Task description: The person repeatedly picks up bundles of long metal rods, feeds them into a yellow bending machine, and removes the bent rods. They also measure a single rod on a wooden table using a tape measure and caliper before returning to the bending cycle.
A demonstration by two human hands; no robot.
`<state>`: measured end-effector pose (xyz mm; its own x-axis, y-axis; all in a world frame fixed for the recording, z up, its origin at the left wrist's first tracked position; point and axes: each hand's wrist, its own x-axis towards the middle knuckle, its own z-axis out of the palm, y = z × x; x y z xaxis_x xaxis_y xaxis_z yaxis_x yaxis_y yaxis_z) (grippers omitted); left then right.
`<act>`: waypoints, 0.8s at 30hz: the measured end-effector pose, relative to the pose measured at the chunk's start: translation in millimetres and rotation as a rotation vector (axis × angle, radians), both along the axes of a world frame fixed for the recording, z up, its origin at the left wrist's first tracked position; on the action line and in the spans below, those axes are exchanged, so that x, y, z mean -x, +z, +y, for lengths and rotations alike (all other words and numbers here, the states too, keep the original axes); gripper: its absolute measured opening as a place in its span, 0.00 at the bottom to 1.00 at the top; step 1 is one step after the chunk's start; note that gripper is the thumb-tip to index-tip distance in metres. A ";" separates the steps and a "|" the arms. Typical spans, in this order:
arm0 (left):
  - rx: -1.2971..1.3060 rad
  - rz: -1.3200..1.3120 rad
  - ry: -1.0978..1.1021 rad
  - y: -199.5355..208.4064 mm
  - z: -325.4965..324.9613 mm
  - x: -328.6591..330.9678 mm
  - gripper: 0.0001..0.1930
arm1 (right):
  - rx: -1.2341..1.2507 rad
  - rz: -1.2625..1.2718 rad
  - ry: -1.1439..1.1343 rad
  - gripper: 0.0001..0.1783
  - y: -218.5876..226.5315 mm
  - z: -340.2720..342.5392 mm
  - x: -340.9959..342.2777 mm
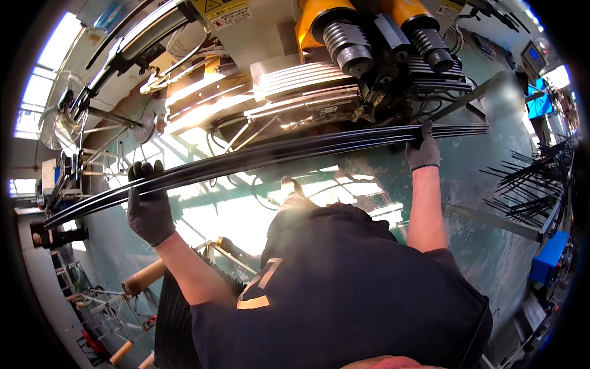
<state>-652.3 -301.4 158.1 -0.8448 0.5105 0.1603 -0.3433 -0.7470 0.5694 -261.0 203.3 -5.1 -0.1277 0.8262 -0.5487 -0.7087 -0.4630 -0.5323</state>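
A bundle of long black rods (270, 150) stretches across in front of my body, its left end lower and nearer than its right. My left hand (149, 206), in a dark grey glove, is closed around the bundle toward its left part, fingers wrapped up over it. My right hand (423, 149), gloved the same way, grips the rods toward their right end, the thumb or a finger showing on top. Just past the right hand the rod ends spread slightly apart. Part of each palm's grip is hidden by glove and rods.
Ahead stands a machine with ribbed metal rollers (349, 49) and yellow housings (319, 18). A rack of black rods (531, 184) is at the right, near a blue box (549, 257). On the left are a fan (61, 111), a cardboard tube (144, 277) and another person (61, 237).
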 end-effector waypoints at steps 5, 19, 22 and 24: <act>0.243 -0.005 0.102 -48.7 8.9 74.9 0.13 | -0.039 -0.097 -0.024 0.16 27.3 18.3 47.3; 0.346 -0.435 0.064 -110.4 149.1 114.3 0.11 | -0.272 -0.309 -0.028 0.20 74.1 49.8 161.1; 0.420 -0.379 0.000 -117.2 172.3 103.8 0.11 | -0.265 -0.460 -0.020 0.24 67.9 41.9 170.0; 0.415 -0.385 -0.017 -124.7 186.9 94.2 0.12 | -0.303 -0.485 -0.077 0.26 66.4 37.2 178.5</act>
<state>-746.5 -114.5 33.4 -0.7935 0.4794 -0.3748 -0.5946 -0.4798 0.6452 -439.5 240.6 61.4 0.1462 0.9526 -0.2668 -0.3759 -0.1960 -0.9057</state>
